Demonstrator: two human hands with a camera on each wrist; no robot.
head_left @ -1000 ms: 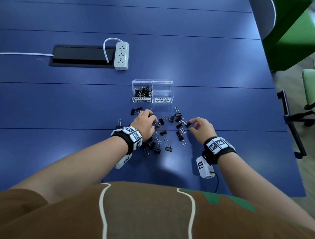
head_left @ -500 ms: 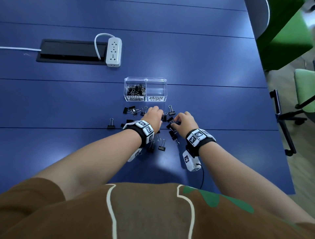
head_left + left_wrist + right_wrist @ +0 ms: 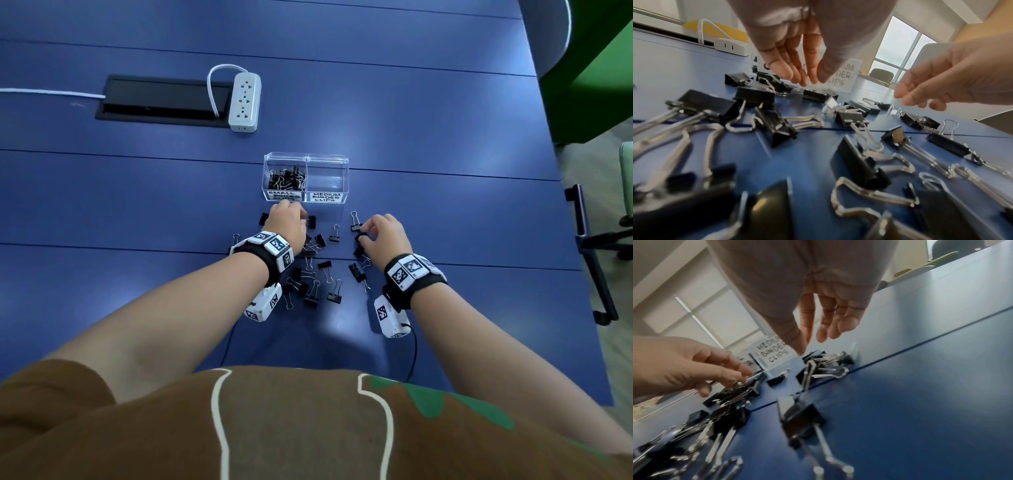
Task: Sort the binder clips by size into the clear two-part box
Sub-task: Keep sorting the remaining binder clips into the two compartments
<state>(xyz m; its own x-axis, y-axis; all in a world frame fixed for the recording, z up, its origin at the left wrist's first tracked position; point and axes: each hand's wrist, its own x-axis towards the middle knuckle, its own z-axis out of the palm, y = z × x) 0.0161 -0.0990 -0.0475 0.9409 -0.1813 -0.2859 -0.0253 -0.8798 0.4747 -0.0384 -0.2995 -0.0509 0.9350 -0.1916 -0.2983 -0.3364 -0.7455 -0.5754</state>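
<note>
The clear two-part box (image 3: pixel 306 161) stands on the blue table. Its left half, labelled small, holds several small black clips (image 3: pixel 286 180); the right half (image 3: pixel 327 181), labelled medium, looks empty. Several black binder clips (image 3: pixel 313 284) lie scattered in front of the box. My left hand (image 3: pixel 301 214) (image 3: pixel 812 81) points its fingers down at a clip (image 3: pixel 816 95) close to the box, thumb and fingers nearly together with nothing seen between them. My right hand (image 3: pixel 363 233) (image 3: pixel 809 344) hovers with thumb and fingers apart just above another clip (image 3: pixel 816 356).
A white power strip (image 3: pixel 244 102) lies beside a black cable hatch (image 3: pixel 154 99) at the back left. The table's right edge (image 3: pixel 575 274) runs close by, with a dark chair arm (image 3: pixel 589 253) beyond it.
Both hands have moved forward across the clip pile toward the box. The right hand has also shifted a little to the left.
</note>
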